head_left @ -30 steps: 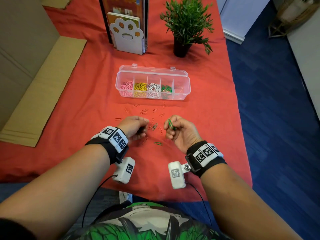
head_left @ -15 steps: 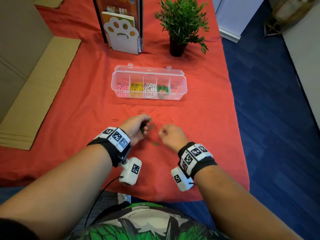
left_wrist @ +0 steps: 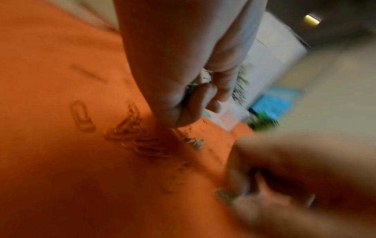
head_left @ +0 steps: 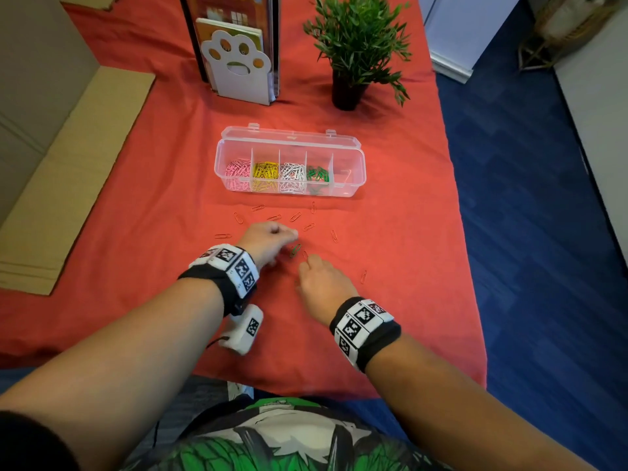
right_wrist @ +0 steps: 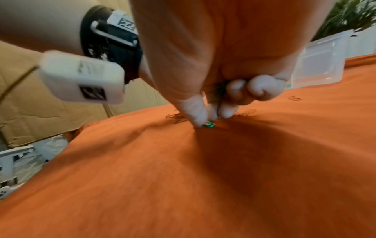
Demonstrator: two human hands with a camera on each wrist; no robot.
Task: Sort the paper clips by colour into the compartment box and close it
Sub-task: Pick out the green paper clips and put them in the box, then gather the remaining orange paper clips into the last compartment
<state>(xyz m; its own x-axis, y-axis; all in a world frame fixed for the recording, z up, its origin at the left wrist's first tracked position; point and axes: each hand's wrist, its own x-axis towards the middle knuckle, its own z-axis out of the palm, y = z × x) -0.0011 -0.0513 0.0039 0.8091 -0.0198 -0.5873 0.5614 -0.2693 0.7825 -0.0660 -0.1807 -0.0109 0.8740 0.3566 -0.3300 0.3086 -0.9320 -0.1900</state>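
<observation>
The clear compartment box [head_left: 353,158] stands open on the red cloth, holding pink, yellow, white and green clips in separate cells and one red clip in the rightmost. Several red clips [head_left: 295,216] lie loose in front of it. My left hand [head_left: 272,237] is curled, with green clips [left_wrist: 190,90] tucked in its fingers. A loose green clip [head_left: 295,249] lies between the hands. My right hand [head_left: 317,280] is palm down on the cloth; its thumb and fingertips [right_wrist: 198,112] pinch another green clip [right_wrist: 209,124], and more green clips [right_wrist: 219,89] sit in its curled fingers.
A paw-shaped bookend with books [head_left: 238,62] and a potted plant [head_left: 356,45] stand behind the box. Flat cardboard [head_left: 68,171] lies along the left. The table's right edge [head_left: 462,232] drops to blue carpet.
My right hand turned palm down and dropped onto the cloth over a green clip. The left hand shifted slightly forward, still curled.
</observation>
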